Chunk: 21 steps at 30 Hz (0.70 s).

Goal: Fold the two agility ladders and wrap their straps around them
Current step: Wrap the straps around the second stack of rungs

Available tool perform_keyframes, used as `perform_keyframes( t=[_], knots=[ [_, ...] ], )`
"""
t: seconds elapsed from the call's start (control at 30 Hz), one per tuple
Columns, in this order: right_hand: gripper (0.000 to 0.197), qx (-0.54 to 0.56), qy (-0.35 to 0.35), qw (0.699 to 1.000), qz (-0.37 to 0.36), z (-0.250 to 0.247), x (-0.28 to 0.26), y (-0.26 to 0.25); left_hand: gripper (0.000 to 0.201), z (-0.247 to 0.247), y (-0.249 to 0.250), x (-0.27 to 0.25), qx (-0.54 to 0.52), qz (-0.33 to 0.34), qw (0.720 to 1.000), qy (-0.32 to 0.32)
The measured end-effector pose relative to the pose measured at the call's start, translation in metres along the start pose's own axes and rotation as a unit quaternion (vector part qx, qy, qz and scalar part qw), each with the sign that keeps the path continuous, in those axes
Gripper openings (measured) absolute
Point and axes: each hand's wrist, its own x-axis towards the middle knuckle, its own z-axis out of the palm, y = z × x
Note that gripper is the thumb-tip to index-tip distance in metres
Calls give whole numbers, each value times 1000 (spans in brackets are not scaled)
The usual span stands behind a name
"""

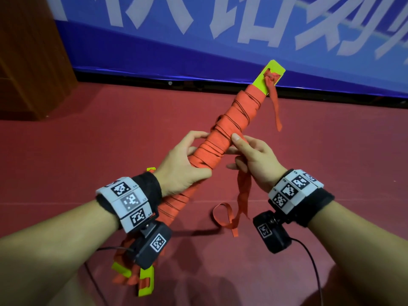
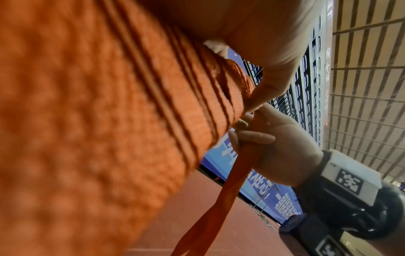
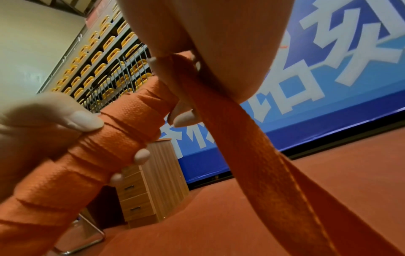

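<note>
Both forearms enter from the bottom edge of the head view, each wearing a black wristband with white marker blocks and a small black camera slung beneath. Left hand (image 1: 183, 166) is turned palm-inward around the folded ladder bundle (image 1: 223, 140): thumb laid along the near side, fingers curled over the far side, so the bundle is gripped near its middle. Right hand (image 1: 254, 160) sits just beside it on the opposite side, thumb pressed up against the wrapped surface and fingers curled around the loose orange strap (image 1: 242, 195), pinching it where it leaves the bundle. In the right wrist view the strap (image 3: 252, 155) runs taut from those fingers toward the lens, and the left hand's fingertips (image 3: 87, 119) press on the windings.

Bundle orientation: tilted, lower end near the left wrist, upper end pointing away toward the blue banner (image 1: 154, 51). Orange strap windings cover most of its length. 1 yellow-green rung end (image 1: 273, 74) protrudes at the top with a knotted strap tail hanging from it. Strap slack hangs below the right hand and loops above the red floor (image 1: 88, 151).

More yellow-green rung ends with orange webbing (image 1: 141, 277) show beneath the left wrist camera. Whether these belong to the same ladder cannot be told.
</note>
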Motion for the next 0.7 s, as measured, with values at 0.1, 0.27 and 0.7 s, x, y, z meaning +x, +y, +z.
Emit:
perform_keyframes(
  t=[0.1,0.27,0.7],
  knots=[
    [44,36,40,998,20,7,1,3,75,-1,1,1,62,-7,998,-10],
    [36,90,60,994,30,17,2,3,92,0,2,2,325,31,945,21],
    [36,72,165,984,3,7,12,11,61,11,5,-3,439,79,888,112]
  ],
)
